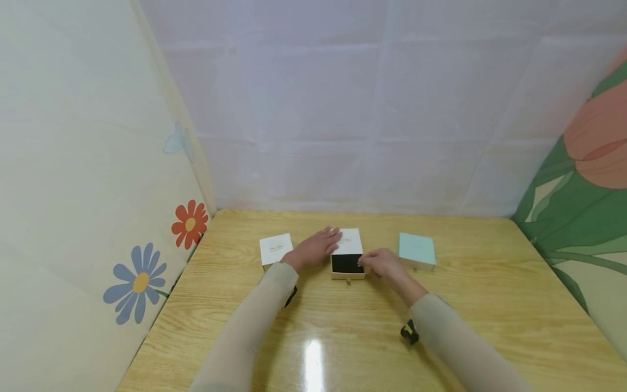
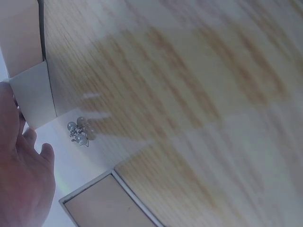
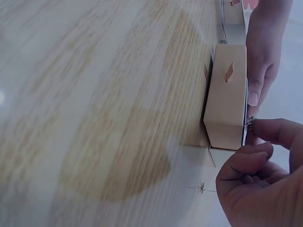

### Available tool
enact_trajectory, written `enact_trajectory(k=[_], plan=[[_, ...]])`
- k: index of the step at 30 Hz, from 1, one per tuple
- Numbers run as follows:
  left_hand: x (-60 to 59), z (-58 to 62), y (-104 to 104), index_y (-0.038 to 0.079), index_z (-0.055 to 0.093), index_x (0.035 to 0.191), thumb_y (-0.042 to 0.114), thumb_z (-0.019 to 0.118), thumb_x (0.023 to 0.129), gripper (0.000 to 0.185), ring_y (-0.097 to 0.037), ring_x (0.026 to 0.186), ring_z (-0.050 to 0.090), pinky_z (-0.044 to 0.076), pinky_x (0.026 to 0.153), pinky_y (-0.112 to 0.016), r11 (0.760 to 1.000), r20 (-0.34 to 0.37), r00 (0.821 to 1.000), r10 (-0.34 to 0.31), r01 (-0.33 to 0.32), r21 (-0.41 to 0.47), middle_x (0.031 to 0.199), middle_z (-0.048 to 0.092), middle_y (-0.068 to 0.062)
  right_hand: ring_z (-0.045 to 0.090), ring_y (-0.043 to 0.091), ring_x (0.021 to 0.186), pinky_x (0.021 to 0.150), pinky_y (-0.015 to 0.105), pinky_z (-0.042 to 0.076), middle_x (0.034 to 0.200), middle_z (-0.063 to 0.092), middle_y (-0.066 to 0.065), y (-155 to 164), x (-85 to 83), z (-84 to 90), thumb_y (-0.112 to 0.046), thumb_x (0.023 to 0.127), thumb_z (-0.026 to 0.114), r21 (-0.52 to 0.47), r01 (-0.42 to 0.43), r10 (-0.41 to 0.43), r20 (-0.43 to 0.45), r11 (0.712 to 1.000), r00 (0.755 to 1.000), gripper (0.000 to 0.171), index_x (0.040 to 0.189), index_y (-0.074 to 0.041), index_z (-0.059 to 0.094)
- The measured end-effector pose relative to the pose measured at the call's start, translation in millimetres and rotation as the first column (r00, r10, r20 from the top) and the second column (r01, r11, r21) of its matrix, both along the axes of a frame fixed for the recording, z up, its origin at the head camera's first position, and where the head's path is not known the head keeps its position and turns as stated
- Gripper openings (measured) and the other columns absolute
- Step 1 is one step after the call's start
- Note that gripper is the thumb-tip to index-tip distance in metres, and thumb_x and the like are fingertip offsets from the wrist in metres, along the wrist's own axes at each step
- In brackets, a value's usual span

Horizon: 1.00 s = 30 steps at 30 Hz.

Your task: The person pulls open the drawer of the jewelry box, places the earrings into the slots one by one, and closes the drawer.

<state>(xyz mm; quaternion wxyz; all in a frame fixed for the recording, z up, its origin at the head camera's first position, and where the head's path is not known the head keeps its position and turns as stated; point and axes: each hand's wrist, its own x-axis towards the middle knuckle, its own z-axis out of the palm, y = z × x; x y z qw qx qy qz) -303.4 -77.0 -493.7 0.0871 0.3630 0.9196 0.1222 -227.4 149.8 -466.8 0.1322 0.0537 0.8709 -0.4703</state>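
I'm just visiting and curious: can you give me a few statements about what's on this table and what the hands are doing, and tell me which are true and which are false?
1. The white sliding drawer box in the middle is pulled open, showing a black lining. True.
2. The left hand rests on that box. True.
3. The mint-green box lies left of it. False: it lies to the right.
4. The right hand lies flat and empty. False: its fingers pinch a small silvery piece.
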Motion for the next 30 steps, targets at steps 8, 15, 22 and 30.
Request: enact_trajectory(k=[8, 15, 22, 30], plan=[[-2.4, -2.2, 0, 0.018, 0.016, 0.163, 0.041, 0.019, 0.113, 0.056, -0.023, 0.157, 0.004, 0.006, 0.128, -0.035, 0.999, -0.021, 1.000, 0.001, -0.002, -0.032, 0.170, 0.011, -0.001, 0.049, 0.013, 0.062, 0.055, 0.024, 0.042, 0.067, 0.055, 0.001, -3, -3.9, -1.5, -0.022, 0.092, 0.071, 0.072, -0.011, 0.010, 0.003, 0.997, 1.000, 0.030, 0.110, 0.001, 0.075], [-2.8, -2.0, 0, 0.016, 0.017, 0.163, 0.039, 0.021, 0.113, 0.055, -0.024, 0.157, 0.005, 0.008, 0.128, -0.037, 1.000, -0.018, 1.000, -0.002, 0.002, -0.007, 0.170, 0.013, -0.003, 0.063, 0.027, 0.097, 0.086, 0.043, 0.055, 0.113, 0.072, 0.019, -7, -7.9, -2.5, -0.024, 0.091, 0.072, 0.200, -0.062, 0.074, -0.055, 0.978, 0.996, 0.031, 0.110, -0.001, 0.076], [-2.8, -1.9, 0, 0.016, 0.018, 0.163, 0.039, 0.022, 0.113, 0.055, -0.024, 0.157, 0.005, 0.007, 0.128, -0.037, 1.000, -0.019, 1.000, -0.002, 0.002, -0.012, 0.170, 0.013, -0.003, 0.065, 0.028, 0.097, 0.089, 0.047, 0.056, 0.114, 0.072, 0.019, -12, -9.0, -4.4, -0.023, 0.090, 0.070, 0.226, -0.062, 0.077, -0.062, 0.972, 0.995, 0.029, 0.109, -0.001, 0.076], [-5.2, -9.0, 0, 0.016, 0.018, 0.163, 0.037, 0.023, 0.113, 0.055, -0.025, 0.157, 0.004, 0.005, 0.129, -0.037, 1.000, -0.004, 1.000, -0.005, 0.005, 0.008, 0.170, 0.012, -0.003, 0.063, 0.023, 0.087, 0.077, 0.037, 0.056, 0.108, 0.074, 0.014, -17, -6.2, -4.5, -0.021, 0.091, 0.069, 0.241, -0.042, 0.058, -0.059, 0.970, 0.997, 0.025, 0.106, -0.002, 0.077]])
